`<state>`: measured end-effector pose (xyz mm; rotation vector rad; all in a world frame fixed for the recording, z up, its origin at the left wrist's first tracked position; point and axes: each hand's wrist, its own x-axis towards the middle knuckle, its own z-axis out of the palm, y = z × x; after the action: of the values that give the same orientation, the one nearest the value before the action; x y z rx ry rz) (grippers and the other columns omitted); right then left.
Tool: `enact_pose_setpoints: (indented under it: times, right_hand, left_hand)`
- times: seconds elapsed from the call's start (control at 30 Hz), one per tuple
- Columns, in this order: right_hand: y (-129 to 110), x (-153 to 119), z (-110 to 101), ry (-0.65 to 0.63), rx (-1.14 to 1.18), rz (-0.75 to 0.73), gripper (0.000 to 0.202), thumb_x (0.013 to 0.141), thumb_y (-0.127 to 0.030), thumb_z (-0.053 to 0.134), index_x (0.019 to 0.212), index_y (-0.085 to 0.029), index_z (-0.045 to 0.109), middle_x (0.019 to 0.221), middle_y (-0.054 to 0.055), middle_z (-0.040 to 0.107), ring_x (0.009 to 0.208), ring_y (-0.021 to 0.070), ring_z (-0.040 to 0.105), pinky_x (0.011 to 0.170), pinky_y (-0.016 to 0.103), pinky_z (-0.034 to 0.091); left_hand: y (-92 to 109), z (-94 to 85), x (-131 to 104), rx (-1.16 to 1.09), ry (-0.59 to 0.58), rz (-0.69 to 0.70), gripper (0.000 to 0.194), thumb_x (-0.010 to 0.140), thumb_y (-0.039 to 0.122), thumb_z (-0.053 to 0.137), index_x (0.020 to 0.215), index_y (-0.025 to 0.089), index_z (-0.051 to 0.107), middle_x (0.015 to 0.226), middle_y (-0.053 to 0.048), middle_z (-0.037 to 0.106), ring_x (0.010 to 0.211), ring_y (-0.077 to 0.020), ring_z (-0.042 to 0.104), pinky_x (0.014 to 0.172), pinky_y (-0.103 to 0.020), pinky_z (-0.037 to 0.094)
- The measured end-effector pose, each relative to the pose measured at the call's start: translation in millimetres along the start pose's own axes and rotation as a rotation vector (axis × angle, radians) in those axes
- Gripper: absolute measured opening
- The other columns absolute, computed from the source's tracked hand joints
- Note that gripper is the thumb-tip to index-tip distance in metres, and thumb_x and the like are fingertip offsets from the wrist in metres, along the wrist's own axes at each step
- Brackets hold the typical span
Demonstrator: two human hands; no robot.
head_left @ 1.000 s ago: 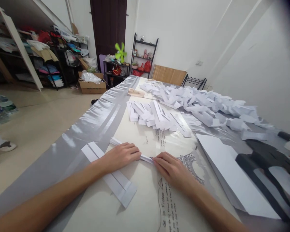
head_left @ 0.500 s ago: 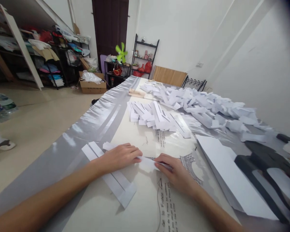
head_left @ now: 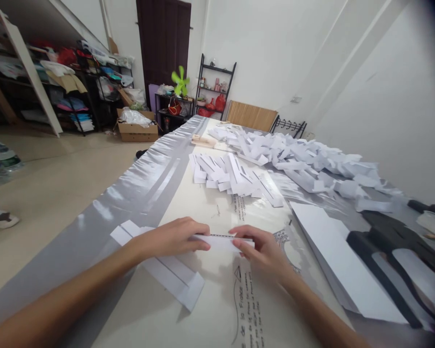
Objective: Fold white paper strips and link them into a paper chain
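A narrow white paper strip [head_left: 223, 241] is held level between both hands, low over the printed table cover [head_left: 188, 328]. My left hand [head_left: 183, 237] pinches its left end, thumb below and fingers on top. At the right end, my right hand [head_left: 259, 246] grips it between thumb and fingers. Folded white paper pieces [head_left: 176, 280] lie beneath and beside my left wrist, partly hidden by the forearm. Farther up the table, a pile of folded strips [head_left: 228, 174] sits in the middle.
A large heap of folded white papers [head_left: 304, 159] covers the back right. White sheets [head_left: 337, 256] and a black-handled object [head_left: 384, 270] lie at the right. Near the back is a wooden item [head_left: 203, 141]. A person's foot [head_left: 2, 217] shows at the left.
The strip has turned more level and its broad face now shows between my hands. My left hand has shifted slightly left, and the folded pieces' upper end beside it has moved left.
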<state>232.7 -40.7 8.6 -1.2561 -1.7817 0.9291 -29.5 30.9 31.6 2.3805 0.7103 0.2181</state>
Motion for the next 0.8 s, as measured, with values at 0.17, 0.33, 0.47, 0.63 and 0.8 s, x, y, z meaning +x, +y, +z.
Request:
enact_pose_setpoints:
  times: [0.17,0.33,0.47,0.63,0.8]
  right_hand:
    - [0,0,-2,-0.053,0.169,0.135,0.025,0.086,-0.044,0.073,0.087,-0.018,0.074,0.064,0.001,0.065,0.053,0.0121,0.057,0.05,0.024,0.047]
    - [0,0,5,-0.05,0.213,0.146,0.025,0.081,-0.04,0.079,0.085,-0.016,0.075,0.061,0.001,0.065,0.047,0.0115,0.057,0.045,0.023,0.046]
    - [1,-1,6,-0.08,0.208,0.082,0.034,0.083,-0.038,0.078,0.112,-0.021,0.073,0.072,0.0,0.067,0.053,0.012,0.059,0.049,0.024,0.052]
    - [3,-3,7,-0.136,0.114,0.082,0.029,0.084,-0.039,0.076,0.108,-0.023,0.077,0.074,0.002,0.07,0.056,0.0133,0.062,0.053,0.026,0.053]
    - [1,-2,12,-0.146,0.199,0.153,0.028,0.084,-0.041,0.076,0.102,-0.02,0.078,0.065,0.0,0.066,0.05,0.0119,0.059,0.048,0.024,0.051]
  left_hand:
    - [5,-6.4,-2,-0.122,-0.029,-0.028,0.027,0.095,0.035,0.055,0.074,0.019,0.056,0.07,0.003,0.062,0.063,-0.0129,0.055,0.057,-0.024,0.035]
    - [10,-4.9,-1,-0.182,-0.034,-0.036,0.025,0.089,0.037,0.06,0.072,0.017,0.057,0.069,0.003,0.06,0.06,-0.0117,0.05,0.056,-0.024,0.033]
    - [11,-4.8,0,-0.289,-0.128,-0.094,0.032,0.091,0.036,0.056,0.066,0.017,0.052,0.066,0.002,0.062,0.056,-0.0108,0.048,0.055,-0.023,0.035]
    - [5,-6.9,0,-0.333,-0.212,-0.107,0.032,0.09,0.035,0.058,0.064,0.018,0.05,0.065,0.002,0.063,0.054,-0.0102,0.044,0.052,-0.024,0.033]
    - [5,-5.7,0,-0.376,-0.217,-0.086,0.026,0.088,0.033,0.059,0.068,0.017,0.055,0.066,0.001,0.065,0.057,-0.0118,0.053,0.054,-0.024,0.034]
